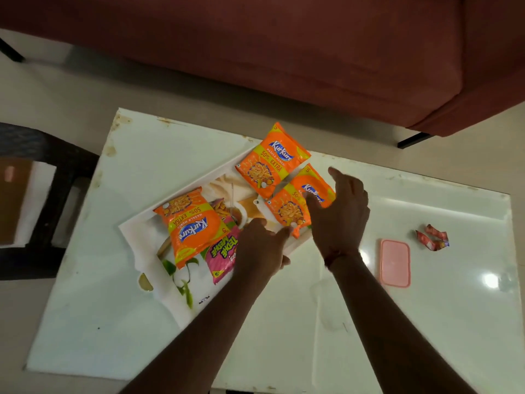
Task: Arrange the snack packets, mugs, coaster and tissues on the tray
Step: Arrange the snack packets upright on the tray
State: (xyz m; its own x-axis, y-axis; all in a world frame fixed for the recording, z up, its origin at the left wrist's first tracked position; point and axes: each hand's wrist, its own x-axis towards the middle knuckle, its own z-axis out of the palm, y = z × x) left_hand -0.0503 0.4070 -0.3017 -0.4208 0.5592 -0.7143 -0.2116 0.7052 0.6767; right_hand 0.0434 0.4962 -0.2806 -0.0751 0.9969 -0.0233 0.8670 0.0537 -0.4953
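White table [426, 322], tray [145, 245], pink lid [395, 263], crumpled wrapper [433, 237], maroon sofa [284, 52]

1 view only: head-worn wide-angle camera, looking forward and steeply down onto the glossy white rectangular table [468, 322]. Close up; table sits skewed, filling the lower frame. Maroon fabric sofa [284, 52] beyond the table's far edge, dark woven chair [34, 143] off the table's left side.

Both forearms reach forward, bare. Left hand [261, 245] palm down, fingers mostly hidden. Right hand [341, 214] spread, fingers straight, thumb raised.
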